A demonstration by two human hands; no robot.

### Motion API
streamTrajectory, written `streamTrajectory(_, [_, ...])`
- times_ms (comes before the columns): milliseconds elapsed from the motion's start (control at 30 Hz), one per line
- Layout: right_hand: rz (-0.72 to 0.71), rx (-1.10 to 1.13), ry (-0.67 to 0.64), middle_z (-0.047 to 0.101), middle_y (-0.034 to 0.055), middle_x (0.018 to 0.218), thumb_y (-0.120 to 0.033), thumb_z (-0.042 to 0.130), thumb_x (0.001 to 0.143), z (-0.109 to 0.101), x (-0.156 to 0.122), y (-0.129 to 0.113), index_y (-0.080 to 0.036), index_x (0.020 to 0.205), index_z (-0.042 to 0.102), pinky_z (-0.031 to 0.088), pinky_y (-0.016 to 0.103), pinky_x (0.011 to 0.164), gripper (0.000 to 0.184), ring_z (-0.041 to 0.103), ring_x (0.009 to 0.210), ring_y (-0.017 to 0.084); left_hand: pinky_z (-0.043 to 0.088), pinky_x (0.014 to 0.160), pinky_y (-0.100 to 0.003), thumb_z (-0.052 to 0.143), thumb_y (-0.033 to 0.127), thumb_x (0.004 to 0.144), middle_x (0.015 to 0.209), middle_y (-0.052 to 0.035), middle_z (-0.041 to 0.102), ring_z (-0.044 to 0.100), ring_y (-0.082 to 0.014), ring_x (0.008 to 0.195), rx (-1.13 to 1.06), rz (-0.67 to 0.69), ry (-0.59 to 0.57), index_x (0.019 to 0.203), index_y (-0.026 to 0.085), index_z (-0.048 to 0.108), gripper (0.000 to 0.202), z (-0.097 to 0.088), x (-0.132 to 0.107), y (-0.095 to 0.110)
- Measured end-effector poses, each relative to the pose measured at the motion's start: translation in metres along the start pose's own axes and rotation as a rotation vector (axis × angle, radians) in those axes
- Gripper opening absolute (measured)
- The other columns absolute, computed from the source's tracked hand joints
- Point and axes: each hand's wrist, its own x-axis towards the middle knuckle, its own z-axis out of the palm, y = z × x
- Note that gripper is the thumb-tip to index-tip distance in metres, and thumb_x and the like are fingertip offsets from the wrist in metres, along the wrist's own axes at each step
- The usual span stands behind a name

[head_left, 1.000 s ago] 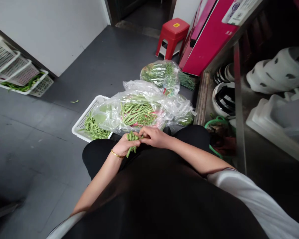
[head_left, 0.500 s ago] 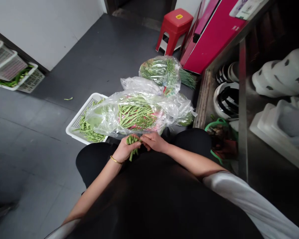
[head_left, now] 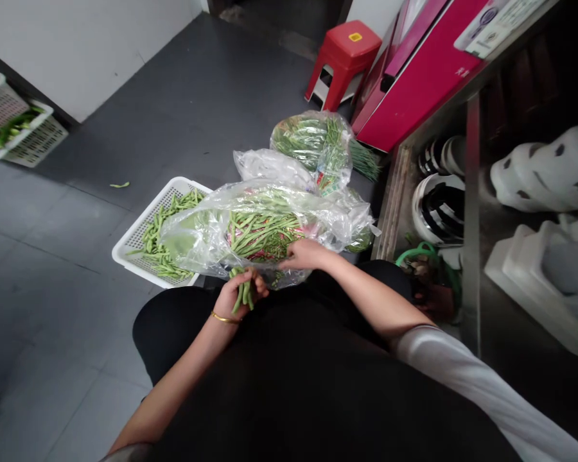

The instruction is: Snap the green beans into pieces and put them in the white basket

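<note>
Gray floor (head_left: pixel 149 122), red stool (head_left: pixel 349 42) behind. Head view: left hand (head_left: pixel 232 296) clenched around beans (head_left: pixel 243 296), near bag (head_left: pixel 187 237); right hand (head_left: pixel 311 255) at bag's near side, grip unclear. More beans inside bag, also in basket (head_left: pixel 135 266) at left.

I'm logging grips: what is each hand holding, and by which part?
Left hand: a bunch of slim green beans, gripped between their ends. Right hand: any hold cannot be told.

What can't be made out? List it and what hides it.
In the head view:
Beans in left hand, exact count: hidden by its grip.
Right hand, whether holding anything: too small.
White basket, part: covered by plastic bag.
Crates: cut off by left edge.
Label, print: too small.
</note>
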Motion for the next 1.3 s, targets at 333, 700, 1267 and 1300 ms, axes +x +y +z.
streamTrajectory(333, [0.223,-0.058,0.176,0.066,0.0203,0.102,-0.030,0.042,0.090,-0.003,0.002,0.003,-0.009,0.097,0.066,0.045,0.034,0.081,0.033,0.062,0.095,0.027,0.040,0.043,-0.019,0.079,0.019,0.058,0.055,-0.0005,0.054,0.051,-0.0096,0.049,0.137,0.013,0.103,0.085,0.008,0.064,0.033,-0.002,0.009,-0.011])
streamTrajectory(700, [-0.391,0.512,0.527,0.059,0.0025,0.066,-0.029,0.048,0.089,0.047,-0.088,-0.031,-0.017,0.070,0.056,0.045,0.025,0.067,0.024,0.056,0.066,0.014,0.028,0.037,-0.016,0.073,0.020,0.064,0.049,0.0037,0.046,0.042,-0.0054,0.042,0.167,0.176,-0.076,0.069,0.011,0.057,0.020,0.034,0.010,-0.013])
streamTrajectory(1267, [-0.120,1.305,0.104,0.037,-0.0101,0.039,-0.052,0.055,0.080,0.053,-0.090,-0.047,-0.017,0.068,0.050,0.038,0.018,0.032,0.037,0.040,0.032,0.007,0.033,0.040,-0.021,0.075,0.025,0.062,0.047,0.0029,0.048,0.044,-0.0089,0.041,0.397,0.363,-0.161,0.070,0.014,0.057,0.022,0.026,-0.028,-0.017])
streamTrajectory(1300, [-0.034,1.261,0.150,0.037,-0.0093,0.038,-0.050,0.054,0.081,0.052,-0.084,-0.046,-0.018,0.066,0.049,0.036,0.018,0.031,0.036,0.040,0.031,0.007,0.034,0.042,-0.021,0.075,0.024,0.062,0.048,0.0027,0.050,0.045,-0.0090,0.042,0.465,0.412,-0.124,0.071,0.014,0.059,0.021,0.028,-0.030,-0.020])
